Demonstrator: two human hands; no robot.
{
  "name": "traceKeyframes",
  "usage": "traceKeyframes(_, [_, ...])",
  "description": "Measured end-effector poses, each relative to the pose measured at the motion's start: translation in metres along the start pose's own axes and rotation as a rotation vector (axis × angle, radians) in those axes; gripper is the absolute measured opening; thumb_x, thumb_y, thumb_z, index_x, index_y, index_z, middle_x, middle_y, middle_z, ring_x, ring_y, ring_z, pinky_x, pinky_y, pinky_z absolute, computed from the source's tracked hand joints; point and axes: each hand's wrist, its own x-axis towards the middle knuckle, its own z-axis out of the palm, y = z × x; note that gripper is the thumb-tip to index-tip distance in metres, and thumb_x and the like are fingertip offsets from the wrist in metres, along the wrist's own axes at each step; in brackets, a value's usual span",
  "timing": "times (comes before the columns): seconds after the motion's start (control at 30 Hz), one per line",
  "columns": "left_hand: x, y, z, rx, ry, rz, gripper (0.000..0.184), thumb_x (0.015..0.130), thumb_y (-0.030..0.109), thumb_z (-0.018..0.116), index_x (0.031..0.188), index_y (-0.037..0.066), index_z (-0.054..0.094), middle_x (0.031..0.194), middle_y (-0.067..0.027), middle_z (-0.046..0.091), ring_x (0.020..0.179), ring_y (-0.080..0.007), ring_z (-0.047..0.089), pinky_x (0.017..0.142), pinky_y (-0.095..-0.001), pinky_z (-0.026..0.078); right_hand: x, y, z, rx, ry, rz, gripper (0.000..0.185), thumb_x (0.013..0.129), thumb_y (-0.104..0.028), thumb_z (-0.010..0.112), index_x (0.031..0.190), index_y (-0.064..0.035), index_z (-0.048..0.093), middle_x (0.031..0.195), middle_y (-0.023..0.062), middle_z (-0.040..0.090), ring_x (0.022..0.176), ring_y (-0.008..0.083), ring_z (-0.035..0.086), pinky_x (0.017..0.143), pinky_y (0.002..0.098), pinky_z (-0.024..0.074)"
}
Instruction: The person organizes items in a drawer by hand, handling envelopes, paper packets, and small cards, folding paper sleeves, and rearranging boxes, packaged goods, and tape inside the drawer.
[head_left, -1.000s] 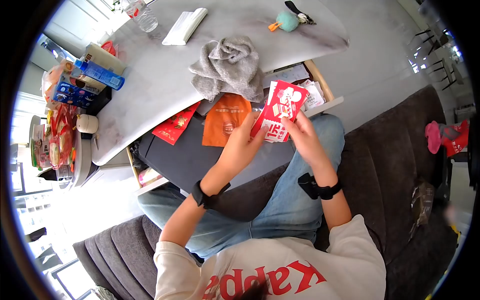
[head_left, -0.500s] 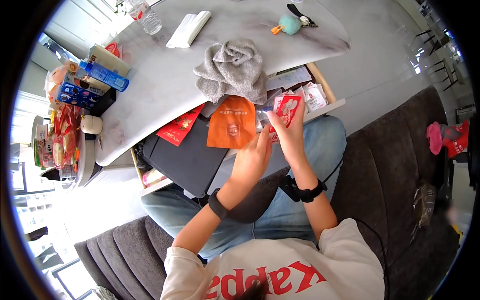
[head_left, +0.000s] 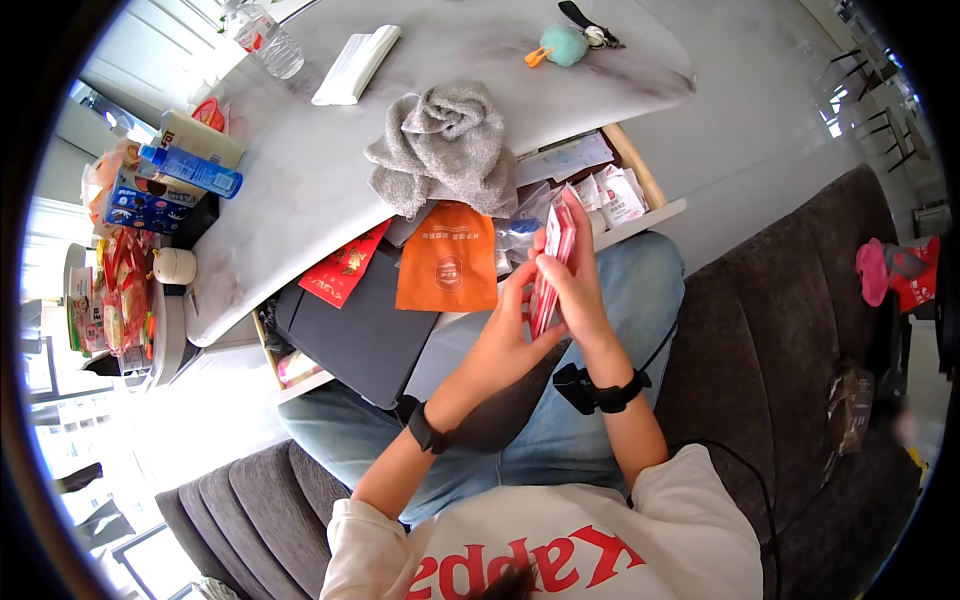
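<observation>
A stack of red and white cards (head_left: 556, 250) stands nearly edge-on between my two hands, over the open drawer (head_left: 648, 222). My left hand (head_left: 508, 335) grips the lower left side of the stack. Around its right side my right hand (head_left: 580, 280) is closed, fingers along the back. Left of my hands lies an orange packet (head_left: 447, 262), and beyond it a red envelope (head_left: 345, 265) rests on a dark flat case (head_left: 360, 330). White packets (head_left: 620, 195) fill the drawer's right corner.
A grey towel (head_left: 447, 145) lies on the marble table (head_left: 300, 160) at the drawer's edge. Farther back are white tissues (head_left: 357, 65), a water bottle (head_left: 270, 45) and a teal ball keychain (head_left: 562, 46). Boxes and a blue bottle (head_left: 195, 171) stand at the left.
The cards were fanned and face-up; now they are gathered into a stack turned nearly on edge. My right hand has shifted left and wrapped around them, while my left hand has moved lower.
</observation>
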Motion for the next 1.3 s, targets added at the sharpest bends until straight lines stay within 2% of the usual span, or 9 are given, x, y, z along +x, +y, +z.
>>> traceKeyframes(0.13, [-0.012, -0.001, -0.001, -0.039, 0.027, 0.006, 0.077, 0.083, 0.010, 0.064, 0.140, 0.008, 0.013, 0.132, -0.0153, 0.038, 0.116, -0.0225, 0.045, 0.088, -0.0339, 0.041, -0.009, -0.007, 0.008, 0.052, 0.046, -0.029, 0.070, 0.082, -0.001, 0.056, 0.140, -0.0113, 0.019, 0.097, 0.0025, 0.046, 0.082, 0.0071, 0.048, 0.077, 0.0244, 0.0437])
traceKeyframes(0.23, [-0.025, -0.010, 0.012, -0.575, 0.214, -0.085, 0.069, 0.092, 0.031, 0.052, 0.142, 0.009, 0.010, 0.133, -0.0152, 0.037, 0.118, -0.0246, 0.044, 0.094, -0.0356, 0.039, -0.012, -0.006, 0.006, 0.063, 0.037, -0.161, 0.060, 0.079, 0.002, 0.056, 0.130, -0.0081, 0.027, 0.100, 0.0050, 0.044, 0.081, 0.0094, 0.048, 0.075, 0.0268, 0.0452])
traceKeyframes(0.27, [-0.024, -0.010, 0.020, -0.727, 0.297, -0.162, 0.063, 0.095, 0.047, 0.032, 0.142, 0.008, 0.016, 0.133, -0.0153, 0.039, 0.122, -0.0265, 0.042, 0.100, -0.0384, 0.035, -0.012, -0.003, 0.009, 0.014, 0.051, -0.301, 0.055, 0.078, 0.004, 0.056, 0.125, -0.0073, 0.030, 0.101, 0.0060, 0.042, 0.081, 0.0103, 0.048, 0.074, 0.0273, 0.0456])
traceKeyframes(0.4, [-0.026, -0.006, 0.011, -1.417, 0.154, -0.466, 0.053, 0.097, 0.041, 0.026, 0.131, 0.003, 0.036, 0.131, -0.0147, 0.044, 0.122, -0.0265, 0.043, 0.103, -0.0417, 0.032, -0.022, 0.001, 0.017, -0.221, 0.079, -0.591, 0.055, 0.069, 0.004, 0.061, 0.114, -0.0066, 0.031, 0.107, 0.0131, 0.039, 0.085, 0.0170, 0.051, 0.078, 0.0320, 0.0456])
traceKeyframes(0.53, [-0.020, 0.016, -0.013, -1.191, 0.234, -0.470, 0.050, 0.099, 0.036, 0.022, 0.136, 0.004, 0.030, 0.130, -0.0131, 0.045, 0.120, -0.0255, 0.045, 0.102, -0.0440, 0.033, -0.024, 0.000, 0.010, -0.413, -0.003, -0.568, 0.054, 0.079, -0.013, 0.063, 0.117, -0.0083, 0.025, 0.115, 0.0180, 0.040, 0.094, 0.0238, 0.056, 0.084, 0.0389, 0.0453])
traceKeyframes(0.67, [-0.013, 0.028, -0.014, -0.955, 0.362, -0.482, 0.053, 0.098, 0.035, 0.029, 0.141, 0.005, 0.020, 0.127, -0.0137, 0.047, 0.115, -0.0234, 0.050, 0.095, -0.0386, 0.043, -0.026, 0.011, 0.009, -0.174, 0.090, -0.382, 0.055, 0.076, 0.000, 0.061, 0.117, -0.0061, 0.025, 0.116, 0.0172, 0.039, 0.097, 0.0223, 0.055, 0.087, 0.0354, 0.0454])
traceKeyframes(0.87, [-0.009, 0.030, 0.002, -0.875, 0.554, -0.306, 0.049, 0.096, 0.032, 0.030, 0.137, 0.004, 0.027, 0.123, -0.0139, 0.050, 0.110, -0.0226, 0.054, 0.092, -0.0396, 0.045, -0.024, 0.014, 0.019, -0.102, 0.287, -0.439, 0.042, 0.083, -0.012, 0.057, 0.111, -0.0072, 0.026, 0.118, 0.0174, 0.037, 0.094, 0.0235, 0.056, 0.084, 0.0358, 0.0468])
traceKeyframes(1.03, [-0.014, 0.015, -0.002, -0.922, 0.499, -0.450, 0.044, 0.097, 0.034, 0.031, 0.129, 0.005, 0.036, 0.123, -0.0132, 0.049, 0.112, -0.0222, 0.051, 0.094, -0.0376, 0.043, -0.019, 0.017, 0.014, -0.095, 0.251, -0.516, 0.040, 0.087, -0.025, 0.056, 0.108, -0.0077, 0.027, 0.117, 0.0170, 0.037, 0.092, 0.0223, 0.057, 0.082, 0.0362, 0.0465])
traceKeyframes(1.3, [-0.002, 0.023, -0.002, -0.889, 0.573, -0.348, 0.051, 0.097, 0.041, 0.026, 0.122, -0.001, 0.042, 0.113, -0.0132, 0.054, 0.104, -0.0216, 0.054, 0.092, -0.0347, 0.043, -0.022, 0.023, 0.016, -0.150, 0.228, -0.559, 0.050, 0.077, -0.015, 0.068, 0.108, -0.0083, 0.030, 0.108, 0.0146, 0.038, 0.089, 0.0212, 0.052, 0.081, 0.0365, 0.0453])
